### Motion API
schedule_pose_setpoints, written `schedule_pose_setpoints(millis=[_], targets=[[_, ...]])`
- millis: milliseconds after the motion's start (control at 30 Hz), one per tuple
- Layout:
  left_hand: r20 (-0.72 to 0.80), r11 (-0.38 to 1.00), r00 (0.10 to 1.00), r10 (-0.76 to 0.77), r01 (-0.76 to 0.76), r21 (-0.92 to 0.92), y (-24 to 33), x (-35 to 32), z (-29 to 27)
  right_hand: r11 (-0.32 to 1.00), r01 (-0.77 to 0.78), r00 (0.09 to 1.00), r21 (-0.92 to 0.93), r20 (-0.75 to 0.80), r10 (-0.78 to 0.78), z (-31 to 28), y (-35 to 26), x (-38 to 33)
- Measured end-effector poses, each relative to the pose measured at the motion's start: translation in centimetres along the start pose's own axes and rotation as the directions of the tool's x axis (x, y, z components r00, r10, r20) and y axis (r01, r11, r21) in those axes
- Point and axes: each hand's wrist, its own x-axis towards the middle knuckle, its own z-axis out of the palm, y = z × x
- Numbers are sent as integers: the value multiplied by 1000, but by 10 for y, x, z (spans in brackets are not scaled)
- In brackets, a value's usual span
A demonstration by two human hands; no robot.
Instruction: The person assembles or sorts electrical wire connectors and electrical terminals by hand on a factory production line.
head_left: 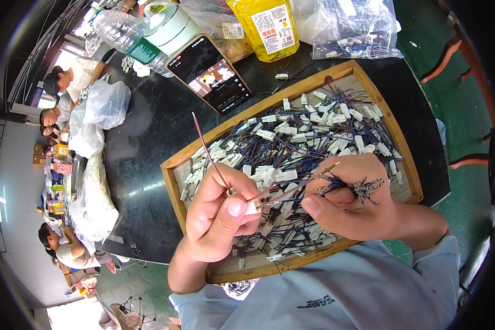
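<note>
Between the thumb and fingers of my left hand (217, 217) is a small white connector (252, 208), partly hidden by the fingertips. From that hand a brown wire (204, 146) sticks up and to the left, with a bare tip. My right hand (355, 192) is closed round a bundle of wires (366, 190), their metal ends fanned out. Brown and blue wires run between the two hands; where each one ends is partly hidden. Both hands are held over a wooden-framed tray (280, 104) heaped with white connectors (286, 130) on brown and blue wires.
Beyond the tray a phone (209, 74) leans at a tilt on the black table (143, 165). Behind it are a plastic bottle (121, 30), a pale green lidded container (170, 27), a yellow package (264, 27) and a clear bag of connectors (357, 33). Several people sit at the left.
</note>
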Motion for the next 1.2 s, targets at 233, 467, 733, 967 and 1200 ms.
schedule_pose_setpoints(millis=[233, 467, 733, 967, 1200], targets=[[29, 1000, 999, -12, 12, 16, -1, -2, 0, 998, -60, 998, 27, 17, 59, -1, -3, 1], [112, 962, 992, -51, 19, 271, 0, -6, 4, 998, -64, 985, -12, 162, 65, -4, -1, 1], [43, 951, 998, -46, 31, 306, 4, -5, 6, 997, -67, 990, -27, 125, 70, -1, -1, 1], [-109, 991, 993, 41, -27, 134, 9, -3, -3, 992, -128, 986, 20, -109, 129, 0, 2, -3], [-297, 979, 939, 175, -133, 156, 5, 7, -15, 920, -391, 920, -18, 6, 391, -8, -16, 8]])
